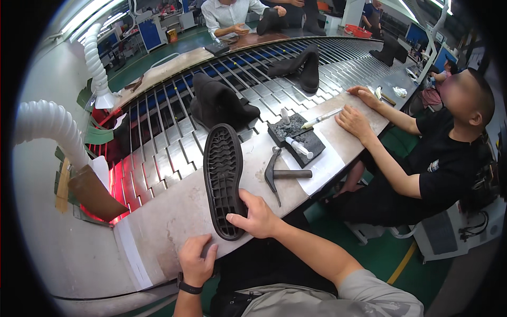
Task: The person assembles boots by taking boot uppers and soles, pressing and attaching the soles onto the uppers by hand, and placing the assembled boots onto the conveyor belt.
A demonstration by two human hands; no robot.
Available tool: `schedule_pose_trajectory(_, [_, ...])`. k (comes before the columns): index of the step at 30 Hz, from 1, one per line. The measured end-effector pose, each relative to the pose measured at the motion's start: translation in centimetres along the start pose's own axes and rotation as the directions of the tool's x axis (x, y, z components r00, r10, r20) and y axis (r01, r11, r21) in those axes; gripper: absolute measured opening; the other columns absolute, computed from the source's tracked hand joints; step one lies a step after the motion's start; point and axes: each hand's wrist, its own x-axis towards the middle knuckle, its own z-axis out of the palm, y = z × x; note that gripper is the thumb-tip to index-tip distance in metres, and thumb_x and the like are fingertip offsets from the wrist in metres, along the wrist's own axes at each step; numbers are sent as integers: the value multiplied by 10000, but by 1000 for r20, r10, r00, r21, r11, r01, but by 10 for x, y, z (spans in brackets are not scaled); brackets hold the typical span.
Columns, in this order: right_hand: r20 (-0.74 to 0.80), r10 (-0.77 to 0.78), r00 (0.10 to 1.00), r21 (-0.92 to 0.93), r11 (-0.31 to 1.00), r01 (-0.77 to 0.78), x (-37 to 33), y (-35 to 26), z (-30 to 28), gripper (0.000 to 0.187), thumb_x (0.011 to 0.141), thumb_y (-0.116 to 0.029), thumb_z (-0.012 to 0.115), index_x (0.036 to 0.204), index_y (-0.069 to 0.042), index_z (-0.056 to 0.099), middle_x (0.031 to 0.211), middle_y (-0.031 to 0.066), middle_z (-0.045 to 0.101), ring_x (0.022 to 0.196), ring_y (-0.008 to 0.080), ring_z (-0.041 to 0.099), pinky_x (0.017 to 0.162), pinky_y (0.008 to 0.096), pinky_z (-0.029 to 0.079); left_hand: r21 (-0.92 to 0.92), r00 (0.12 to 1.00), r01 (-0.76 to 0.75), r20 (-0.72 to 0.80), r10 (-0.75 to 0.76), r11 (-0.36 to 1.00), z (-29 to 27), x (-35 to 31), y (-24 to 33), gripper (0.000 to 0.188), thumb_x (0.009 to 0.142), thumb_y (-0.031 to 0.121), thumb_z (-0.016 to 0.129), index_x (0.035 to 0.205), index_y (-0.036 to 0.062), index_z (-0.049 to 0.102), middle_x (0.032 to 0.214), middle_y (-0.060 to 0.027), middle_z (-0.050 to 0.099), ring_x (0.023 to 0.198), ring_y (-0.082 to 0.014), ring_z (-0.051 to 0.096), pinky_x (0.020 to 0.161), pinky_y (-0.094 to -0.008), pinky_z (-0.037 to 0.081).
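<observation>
At the lower middle, the left hand (pixel 196 261) is by the edge of the worktop (pixel 158 227), its grip loosely curled and seemingly empty. The right hand (pixel 259 215) has its grip closed on the heel end of the shoe sole (pixel 223 177), at the centre of the frame, probably so the ribbed face is easy to see. Right of centre lies a hammer (pixel 291 174), perhaps for easy reach, and farther, toward upper centre, a black boot (pixel 216 103) lies on the conveyor (pixel 266 96).

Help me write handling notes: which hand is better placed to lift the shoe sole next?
Probably the right hand: it grips the shoe sole near its lower end, thumb over the gridded face. The left hand rests at the worktop edge, seemingly apart from it.
</observation>
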Motion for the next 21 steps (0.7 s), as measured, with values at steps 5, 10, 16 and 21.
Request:
schedule_pose_trajectory(5, [10, -32, 999, -85, 996, 33, -1, -5, 4, 550, 904, -229, 794, 1318, 77, 603, 1066, 227, 775, 952, 312, 776, 867, 408, 598, -854, 835, 242, -59, -547, 461, 6, -13, -16, 241, 1100, 171, 633, 1182, -47, 693, 954, -152, 758, 827, -203, 717, 744, -315, 566])
schedule_pose_trajectory(10, [23, -85, 996, -81, 993, 87, 1, 0, 3, 525, 895, -244, 802, 1280, 67, 627, 1016, 228, 779, 895, 349, 784, 825, 413, 603, -972, 780, 82, -76, -621, 221, 7, -12, -19, 244, 1112, 184, 609, 1185, -38, 680, 950, -123, 749, 808, -182, 706, 749, -293, 558])
schedule_pose_trajectory(16, [73, -41, 996, -80, 996, 47, 1, -1, 1, 530, 890, -246, 804, 1280, 71, 635, 1005, 221, 781, 880, 311, 784, 820, 400, 603, -557, 897, 239, -187, -401, 795, 20, -5, 14, 160, 999, 88, 736, 1120, -13, 706, 897, -128, 739, 780, -237, 727, 735, -343, 582])
schedule_pose_trajectory(21, [58, -46, 997, -42, 998, 49, -2, -2, 0, 519, 875, -239, 809, 1258, 71, 645, 986, 219, 776, 865, 303, 780, 809, 394, 601, -213, 962, 142, -202, -186, 967, 33, -2, 22, 194, 899, 40, 801, 1077, 3, 737, 864, -143, 732, 739, -249, 713, 698, -332, 560])
